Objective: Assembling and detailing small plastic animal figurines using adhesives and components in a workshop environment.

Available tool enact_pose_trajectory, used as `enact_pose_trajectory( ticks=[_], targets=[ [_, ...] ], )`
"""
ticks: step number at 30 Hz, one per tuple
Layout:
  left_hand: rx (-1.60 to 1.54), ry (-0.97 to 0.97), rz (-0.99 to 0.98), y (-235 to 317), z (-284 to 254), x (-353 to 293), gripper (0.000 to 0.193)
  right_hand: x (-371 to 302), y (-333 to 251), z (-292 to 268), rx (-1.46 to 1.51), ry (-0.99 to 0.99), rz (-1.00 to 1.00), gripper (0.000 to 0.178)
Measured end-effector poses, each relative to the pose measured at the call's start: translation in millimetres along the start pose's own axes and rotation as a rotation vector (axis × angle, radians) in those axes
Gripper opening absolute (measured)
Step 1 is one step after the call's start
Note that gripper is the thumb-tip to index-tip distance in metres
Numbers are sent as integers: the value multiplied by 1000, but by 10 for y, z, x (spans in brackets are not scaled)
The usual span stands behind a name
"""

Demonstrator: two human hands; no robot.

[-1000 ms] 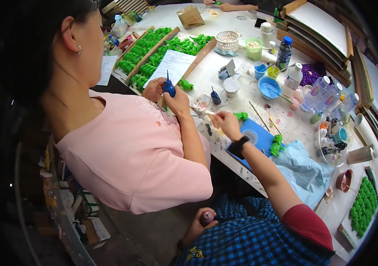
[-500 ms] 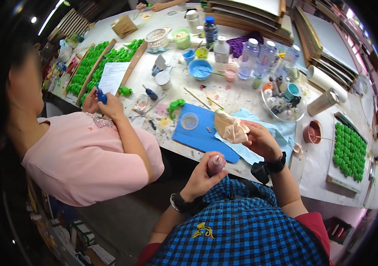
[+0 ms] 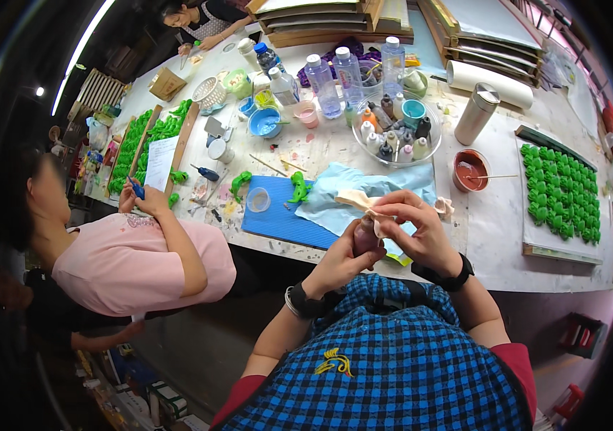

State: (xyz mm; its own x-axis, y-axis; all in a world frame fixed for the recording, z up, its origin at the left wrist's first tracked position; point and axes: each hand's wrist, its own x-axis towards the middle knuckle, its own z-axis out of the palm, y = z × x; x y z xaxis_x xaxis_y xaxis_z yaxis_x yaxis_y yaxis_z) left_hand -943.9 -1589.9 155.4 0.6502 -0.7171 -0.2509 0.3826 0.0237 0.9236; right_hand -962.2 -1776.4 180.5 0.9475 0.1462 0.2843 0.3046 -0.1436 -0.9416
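At the bench's near edge, the left hand [image 3: 338,258] wraps its fingers around a small brown figurine [image 3: 365,235], while the right hand [image 3: 414,226] pinches a cream cloth [image 3: 361,201] against it. Farther back, a clear bowl [image 3: 432,147] holds small paint bottles [image 3: 391,133]; a brown cup [image 3: 469,170] holds red-brown paint and a stick.

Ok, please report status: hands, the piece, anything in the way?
Left hand holds small brown piece. Right hand presses pale cloth on it. Nothing between them.
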Motion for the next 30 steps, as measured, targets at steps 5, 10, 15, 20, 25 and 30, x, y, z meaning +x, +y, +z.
enact_pose_trajectory(
  ticks=[5, 10, 15, 20, 25, 30],
  targets=[
    [-25, -109, 60, 11, 118, 112, 56, -82, -113, -226, -240, -164, -295, 83],
    [-14, -123, 22, 175, 187, 91, 36, -109, -103, -226, -233, -261, -216, 99],
    [-84, -143, -14, 169, 82, 64, 31, -1, -106, -113, -236, -263, -241, 100],
    [-117, -212, 23, 223, -9, 14, 35, 80, -103, -15, -298, -273, -206, 100],
    [75, 78, 156, 158, -376, -327, 60, 286, -246, -339, -652, 496, -381, 92],
    [-16, 234, 178, -69, -662, -755, 45, -116, -523, -618, -646, 585, -452, 43]
  ],
)
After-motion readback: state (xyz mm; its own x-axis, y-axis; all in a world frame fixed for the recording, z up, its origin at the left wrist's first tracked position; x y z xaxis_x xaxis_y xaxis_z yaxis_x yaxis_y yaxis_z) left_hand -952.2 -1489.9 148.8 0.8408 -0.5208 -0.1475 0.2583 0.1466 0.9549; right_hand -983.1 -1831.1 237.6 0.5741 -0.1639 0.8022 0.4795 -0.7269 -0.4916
